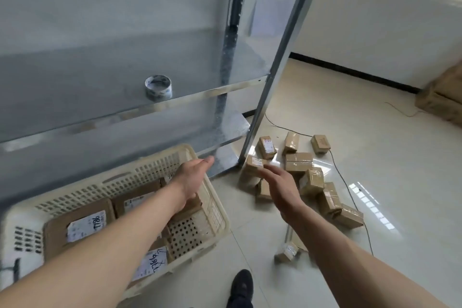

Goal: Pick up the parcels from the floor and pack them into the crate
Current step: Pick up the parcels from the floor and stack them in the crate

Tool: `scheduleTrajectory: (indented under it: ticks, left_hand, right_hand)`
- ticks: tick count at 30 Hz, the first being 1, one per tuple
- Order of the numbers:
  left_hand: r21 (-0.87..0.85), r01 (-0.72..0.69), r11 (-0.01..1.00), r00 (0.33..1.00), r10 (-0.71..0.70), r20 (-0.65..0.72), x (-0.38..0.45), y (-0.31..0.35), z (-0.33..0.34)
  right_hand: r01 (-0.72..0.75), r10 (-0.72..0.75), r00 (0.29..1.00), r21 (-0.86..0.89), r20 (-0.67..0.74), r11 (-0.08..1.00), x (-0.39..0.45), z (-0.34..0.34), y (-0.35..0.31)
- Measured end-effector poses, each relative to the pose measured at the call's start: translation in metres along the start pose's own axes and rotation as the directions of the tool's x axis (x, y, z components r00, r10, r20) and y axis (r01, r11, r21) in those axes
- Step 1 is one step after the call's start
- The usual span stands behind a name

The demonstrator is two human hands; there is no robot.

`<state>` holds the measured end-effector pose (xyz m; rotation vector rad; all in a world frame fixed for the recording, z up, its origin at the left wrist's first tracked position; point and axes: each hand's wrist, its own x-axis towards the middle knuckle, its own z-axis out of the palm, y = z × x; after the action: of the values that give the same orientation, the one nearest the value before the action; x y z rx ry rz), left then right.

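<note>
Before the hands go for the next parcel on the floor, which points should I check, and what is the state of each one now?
1. Right hand free to grasp: ok, fingers extended, holding nothing.
2. Left hand free: ok, open above the crate.
3. Parcels still to pick up: ok, a pile of parcels lies on the floor beyond the right hand.
4. Room in the crate: ok, bare perforated bottom shows near its right wall.
5. Cable beside the pile: not ok, it runs close past the parcels.
6. Parcel weight: cannot tell.
</note>
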<state>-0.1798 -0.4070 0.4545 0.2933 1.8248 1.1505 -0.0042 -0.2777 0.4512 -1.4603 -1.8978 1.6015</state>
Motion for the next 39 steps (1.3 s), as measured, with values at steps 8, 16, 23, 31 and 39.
scheduleTrajectory:
  ticks: [8,16,23,31,39]
  left_hand:
    - [0.083,-0.055,0.995,0.991,0.044,0.129,-0.012,0.03,0.094]
    - [0.192,-0.07,0.979,0.98,0.032,0.198,-0.013,0.062,0.215]
    - [0.271,-0.165,0.948,0.961,0.092,0.261,-0.021,0.09,0.323]
    - [0.282,-0.217,0.935,0.955,0.142,0.262,-0.02,0.1,0.392]
    - [0.339,-0.197,0.92,0.952,0.096,0.291,0.005,0.107,0.422]
  right_hand:
    - [-0.018,0.04,0.982,0.118,-0.184,0.993,-0.027,-0.098,0.038]
    - [-0.024,0.091,0.95,0.222,-0.298,0.975,-0.034,-0.215,0.101]
    - [-0.069,0.16,0.927,0.265,-0.34,0.962,-0.026,-0.317,0.139]
    - [-0.103,0.199,0.907,0.264,-0.371,0.959,-0.015,-0.392,0.171]
    - [-0.118,0.25,0.878,0.321,-0.408,0.94,-0.01,-0.421,0.182]
